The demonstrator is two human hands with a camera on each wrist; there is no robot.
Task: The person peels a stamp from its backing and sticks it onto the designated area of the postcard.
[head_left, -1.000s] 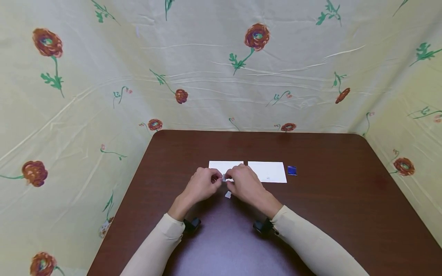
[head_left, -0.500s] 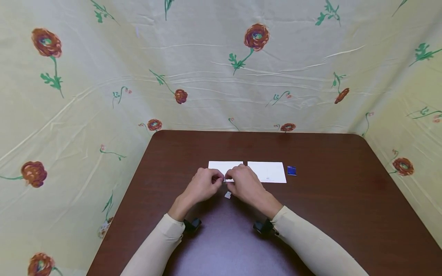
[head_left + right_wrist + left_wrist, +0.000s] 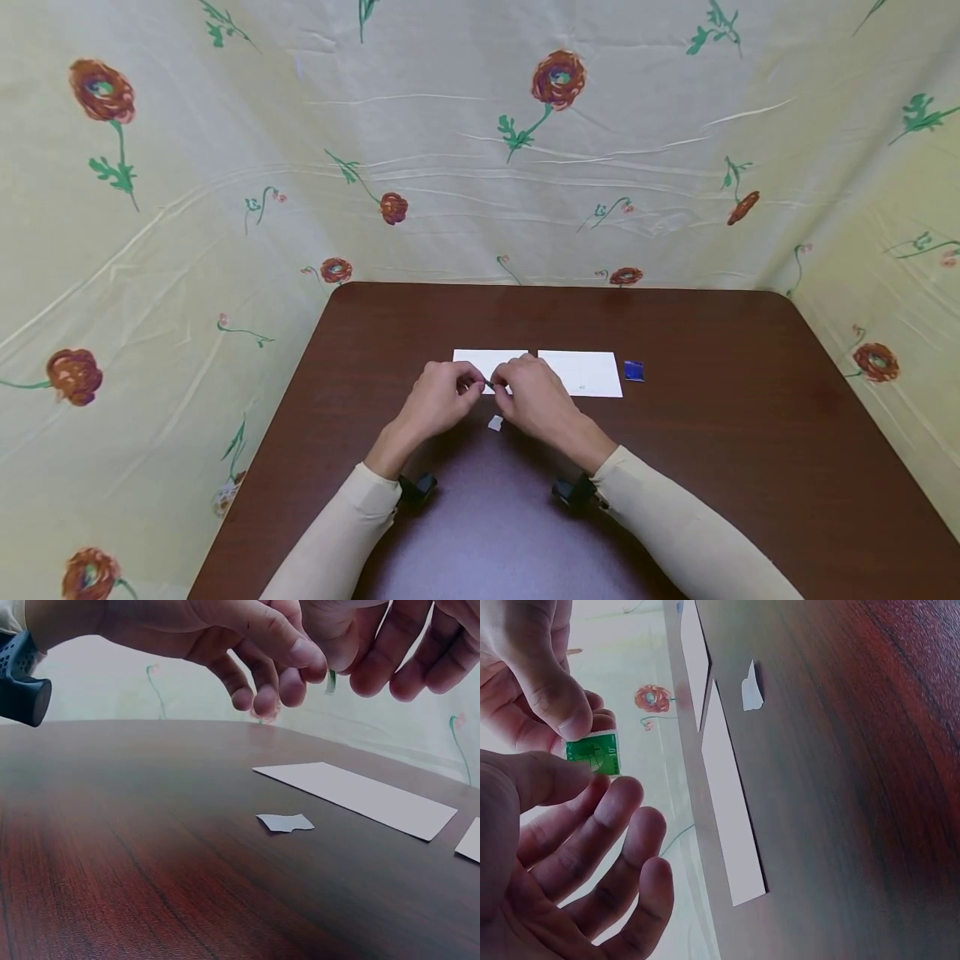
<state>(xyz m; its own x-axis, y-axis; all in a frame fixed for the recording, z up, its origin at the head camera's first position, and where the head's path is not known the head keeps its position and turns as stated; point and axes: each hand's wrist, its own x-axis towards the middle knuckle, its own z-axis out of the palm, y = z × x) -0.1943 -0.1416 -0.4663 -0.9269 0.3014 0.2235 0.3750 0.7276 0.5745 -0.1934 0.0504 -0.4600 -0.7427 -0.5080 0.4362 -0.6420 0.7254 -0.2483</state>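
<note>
A small green postage stamp [image 3: 594, 753] with toothed edges is held up between my two hands, over the near edge of the left white paper rectangle [image 3: 472, 357]. My left hand [image 3: 441, 396] pinches its near side between thumb and forefinger, the other fingers loosely bent. From the opposite side my right hand [image 3: 531, 396] pinches it with the thumb at its edge. Seen from the right wrist, the stamp appears as a thin green sliver [image 3: 331, 681]. Below the hands a torn white paper scrap [image 3: 496, 423] lies on the brown table [image 3: 675, 467].
Beside the left rectangle lies a second white paper rectangle [image 3: 581, 372], with a tiny mark near its lower edge. A small blue square [image 3: 633, 371] sits to its right. Flowered cloth [image 3: 450, 125] hangs behind and around the table.
The stamp has turned between the fingers: a pale side showed one second ago, now a narrow dark edge. Both hands have shifted only slightly; the scrap and paper rectangles stay put.
</note>
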